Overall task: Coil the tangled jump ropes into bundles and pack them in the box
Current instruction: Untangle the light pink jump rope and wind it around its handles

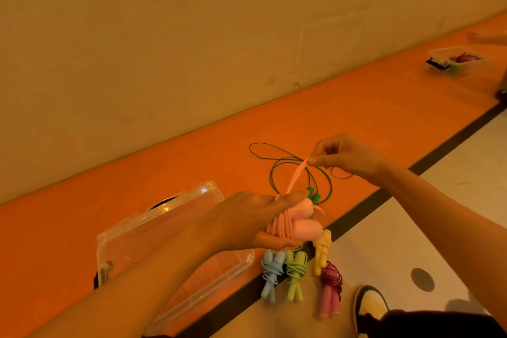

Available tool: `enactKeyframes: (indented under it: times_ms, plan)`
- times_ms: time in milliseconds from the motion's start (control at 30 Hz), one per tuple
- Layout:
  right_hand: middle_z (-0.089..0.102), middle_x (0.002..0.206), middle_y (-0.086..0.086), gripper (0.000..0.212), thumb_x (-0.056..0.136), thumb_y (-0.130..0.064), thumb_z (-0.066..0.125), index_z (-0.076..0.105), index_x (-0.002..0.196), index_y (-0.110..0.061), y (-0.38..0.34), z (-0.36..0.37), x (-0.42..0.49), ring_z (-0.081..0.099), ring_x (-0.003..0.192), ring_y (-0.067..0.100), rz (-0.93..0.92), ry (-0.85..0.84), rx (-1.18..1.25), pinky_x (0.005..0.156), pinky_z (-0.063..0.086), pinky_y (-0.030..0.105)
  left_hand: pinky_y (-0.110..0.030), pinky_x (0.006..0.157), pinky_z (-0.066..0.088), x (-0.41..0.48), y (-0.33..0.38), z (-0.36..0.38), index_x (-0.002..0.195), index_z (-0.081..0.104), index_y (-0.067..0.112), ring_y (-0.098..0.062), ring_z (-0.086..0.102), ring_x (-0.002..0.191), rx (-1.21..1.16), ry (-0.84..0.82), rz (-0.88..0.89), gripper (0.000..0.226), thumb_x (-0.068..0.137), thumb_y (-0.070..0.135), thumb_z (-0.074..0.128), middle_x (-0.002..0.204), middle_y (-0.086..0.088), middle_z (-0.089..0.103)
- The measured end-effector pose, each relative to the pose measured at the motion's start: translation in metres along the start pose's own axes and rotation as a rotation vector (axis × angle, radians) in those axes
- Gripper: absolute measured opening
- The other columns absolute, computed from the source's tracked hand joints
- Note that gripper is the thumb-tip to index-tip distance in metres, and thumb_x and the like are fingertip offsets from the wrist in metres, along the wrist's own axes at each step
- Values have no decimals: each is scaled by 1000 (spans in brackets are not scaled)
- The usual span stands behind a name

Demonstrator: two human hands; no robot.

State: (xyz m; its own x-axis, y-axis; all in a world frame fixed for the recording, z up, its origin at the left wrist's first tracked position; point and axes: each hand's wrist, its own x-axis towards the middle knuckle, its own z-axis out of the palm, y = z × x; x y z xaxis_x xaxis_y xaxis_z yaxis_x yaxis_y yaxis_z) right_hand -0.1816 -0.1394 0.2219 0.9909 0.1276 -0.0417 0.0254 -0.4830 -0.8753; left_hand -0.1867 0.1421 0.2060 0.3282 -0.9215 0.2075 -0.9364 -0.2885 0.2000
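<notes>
Risks unravelling the wound turns on a slipped pinch, or snagging the loose green rope [313,196] just behind at 12 o'clock. Grips the pink jump rope [301,218] handles and coils in the curled left hand [247,221]. Pinches its taut looped end between right hand [354,158] fingers [319,158], at 1 o'clock. Clear box [164,228] at 8 o'clock.

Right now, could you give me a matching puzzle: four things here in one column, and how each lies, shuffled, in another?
1 blue rope
2 dark green rope
3 pink rope
4 clear box

A gripped in the left hand
B loose loops on the orange floor
C coiled, beside the light green bundle
D left of all the ropes

Pairs: 1-C, 2-B, 3-A, 4-D
</notes>
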Motion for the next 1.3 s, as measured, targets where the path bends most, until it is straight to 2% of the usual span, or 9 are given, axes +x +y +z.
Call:
enactKeyframes:
  times_ms: [133, 233, 333, 467, 633, 767, 900, 1100, 1300]
  plan:
    - [59, 64, -1, 27, 75, -36, 79, 75, 81, -10, -4, 17, 8, 49, 60, 6, 10, 65, 29, 55, 36, 23, -34, 56, 49, 3, 2, 9, 152, 8, 40, -18, 62, 73, -64, -58, -3, 80, 88, 75, 40, 100, -1, 69]
    - [56, 65, 6, 27, 74, -40, 81, 75, 77, -13, 0, 26, 12, 44, 60, 12, 29, 81, 6, 54, 32, 28, -33, 55, 48, 3, 3, 11, 151, 11, 41, -17, 61, 72, -75, -55, -9, 75, 90, 74, 39, 96, 0, 68]
    - [47, 58, 1, 25, 77, -33, 82, 73, 75, -10, 8, 24, 14, 36, 51, 6, 38, 72, 26, 46, 26, 19, -32, 52, 46, 0, 4, 13, 150, 14, 41, -16, 61, 70, -77, -53, -8, 71, 91, 72, 40, 91, 1, 68]
    - [53, 57, -11, 17, 86, -20, 73, 73, 90, -4, 16, 10, 7, 43, 48, -2, 53, -25, 58, 44, 32, 11, -36, 55, 50, -5, 1, 12, 148, 10, 47, -17, 60, 69, -111, -80, -72, 71, 89, 73, 40, 90, 0, 67]
    - [57, 74, 10, 27, 82, -45, 75, 77, 90, -19, 33, -7, 2, 46, 68, 24, 72, -50, 57, 59, 33, 38, -29, 58, 36, -8, -8, -1, 153, 22, 40, -11, 50, 67, -98, -94, -217, 74, 91, 62, 56, 87, -2, 65]
    - [54, 64, 3, 13, 84, -33, 73, 76, 83, -20, 31, 0, 7, 43, 57, 10, 83, 31, 66, 50, 32, 21, -32, 56, 47, -9, -8, 5, 149, 13, 45, -15, 58, 68, -97, -88, -129, 73, 88, 70, 46, 88, -1, 66]
    - [56, 72, 12, 26, 75, -39, 77, 77, 85, -14, 30, 26, 15, 43, 67, 18, 39, 18, 39, 59, 32, 32, -26, 48, 46, -6, 3, 11, 149, 19, 36, -15, 59, 62, -67, 12, 17, 73, 89, 67, 46, 88, 0, 68]
    - [66, 74, 10, 34, 77, -38, 74, 75, 88, -6, 37, 50, 12, 54, 69, 13, 32, -36, 107, 61, 41, 24, -24, 46, 45, -11, 1, 7, 148, 27, 29, -16, 63, 62, -161, 218, -1, 75, 87, 61, 56, 91, 0, 71]
    - [66, 75, 20, 21, 83, -30, 76, 77, 86, -10, 41, 67, 15, 55, 69, 18, 40, -68, 124, 62, 40, 34, -27, 45, 46, -19, 2, 16, 148, 27, 30, -13, 61, 62, -125, 265, 20, 77, 86, 61, 59, 84, 1, 68]
